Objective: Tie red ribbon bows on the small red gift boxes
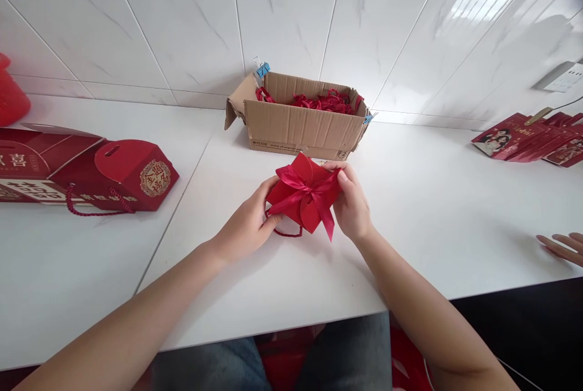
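Note:
Between my two hands is a red gift box with a shiny ribbon bow tied across its folded top. My left hand grips its left side, with the thumb at the lower left edge. My right hand grips the right side, thumb on the upper right edge near a ribbon end. A dark red twisted cord handle hangs below the box's lower left. The underside of the box is hidden.
Behind stands an open cardboard box of red ribbons, with blue binder clips. Dark red gift boxes lie at left. Red printed bags lie at far right. Another person's hand rests at the right edge of the white table.

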{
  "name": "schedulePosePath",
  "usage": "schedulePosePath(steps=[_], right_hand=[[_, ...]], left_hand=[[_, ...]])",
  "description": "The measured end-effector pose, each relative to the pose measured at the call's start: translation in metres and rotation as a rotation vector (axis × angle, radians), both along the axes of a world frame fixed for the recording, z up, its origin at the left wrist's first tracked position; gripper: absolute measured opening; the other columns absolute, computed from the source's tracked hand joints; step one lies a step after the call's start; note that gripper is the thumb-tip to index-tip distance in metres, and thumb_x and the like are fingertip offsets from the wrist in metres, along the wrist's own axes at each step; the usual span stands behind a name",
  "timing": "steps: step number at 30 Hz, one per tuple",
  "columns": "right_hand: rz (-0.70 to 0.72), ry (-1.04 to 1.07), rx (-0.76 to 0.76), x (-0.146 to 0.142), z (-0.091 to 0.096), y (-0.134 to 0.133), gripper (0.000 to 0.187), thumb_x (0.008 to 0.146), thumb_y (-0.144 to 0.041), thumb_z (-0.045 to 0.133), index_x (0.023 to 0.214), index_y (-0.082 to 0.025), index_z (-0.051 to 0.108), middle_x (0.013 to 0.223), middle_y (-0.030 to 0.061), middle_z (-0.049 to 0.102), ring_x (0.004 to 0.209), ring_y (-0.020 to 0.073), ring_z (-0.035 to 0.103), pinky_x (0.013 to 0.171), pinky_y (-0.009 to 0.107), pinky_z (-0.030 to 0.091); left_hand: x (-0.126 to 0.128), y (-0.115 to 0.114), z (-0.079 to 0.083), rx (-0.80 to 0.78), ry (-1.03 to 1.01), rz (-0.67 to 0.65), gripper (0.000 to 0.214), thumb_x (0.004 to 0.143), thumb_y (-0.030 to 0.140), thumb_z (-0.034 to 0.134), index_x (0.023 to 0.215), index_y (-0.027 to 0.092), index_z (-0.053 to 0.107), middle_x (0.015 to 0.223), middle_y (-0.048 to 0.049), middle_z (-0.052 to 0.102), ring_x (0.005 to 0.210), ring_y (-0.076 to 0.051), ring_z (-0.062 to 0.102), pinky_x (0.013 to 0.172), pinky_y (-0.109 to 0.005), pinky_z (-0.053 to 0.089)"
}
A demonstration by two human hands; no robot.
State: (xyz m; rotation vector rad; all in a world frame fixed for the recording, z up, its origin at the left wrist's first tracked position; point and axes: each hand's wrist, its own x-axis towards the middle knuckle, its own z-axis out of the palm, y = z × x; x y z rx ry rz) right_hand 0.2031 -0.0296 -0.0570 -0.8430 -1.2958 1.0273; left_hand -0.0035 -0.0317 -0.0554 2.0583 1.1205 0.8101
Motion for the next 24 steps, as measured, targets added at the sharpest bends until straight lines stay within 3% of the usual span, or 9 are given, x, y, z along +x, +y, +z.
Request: schedulePosePath(steps=[3,11,24], right_hand=[[-0.008,0.047,0.009,-0.0005,-0.0005,0.0019,0.027,0.092,-0.048,0.041,0.100,-0.026,0.055,0.097,0.0033,0.059,0.088,0.0177,0.057,0.082,0.034,0.048],[0.049,0.257,-0.058,-0.0041,0.0012,0.0024,0.052,0.089,-0.068,0.028,0.097,-0.027,0.059,0.101,0.0042,0.062,0.096,0.0226,0.060,0.090,0.040,0.047],[0.077,0.322,-0.062,-0.0012,-0.0035,0.0067,0.046,0.084,-0.067,0.041,0.095,-0.026,0.059,0.096,0.0029,0.064,0.091,0.0226,0.061,0.086,0.040,0.048]], left_hand=[[0.0014,-0.0001,-0.0005,0.006,0.000,0.004,0.057,0.086,0.021,0.050,0.140,0.024,0.032,0.127,-0.0117,0.059,0.106,-0.023,0.062,0.086,-0.033,0.050],[0.0017,0.0006,-0.0031,-0.025,-0.008,0.007,0.055,0.088,0.022,0.048,0.140,0.023,0.030,0.131,-0.0116,0.057,0.112,-0.022,0.059,0.089,-0.036,0.051],[0.0016,0.0035,-0.0061,-0.059,-0.033,-0.009,0.051,0.090,0.027,0.048,0.138,0.022,0.031,0.134,-0.0113,0.054,0.113,-0.022,0.059,0.092,-0.037,0.051]])
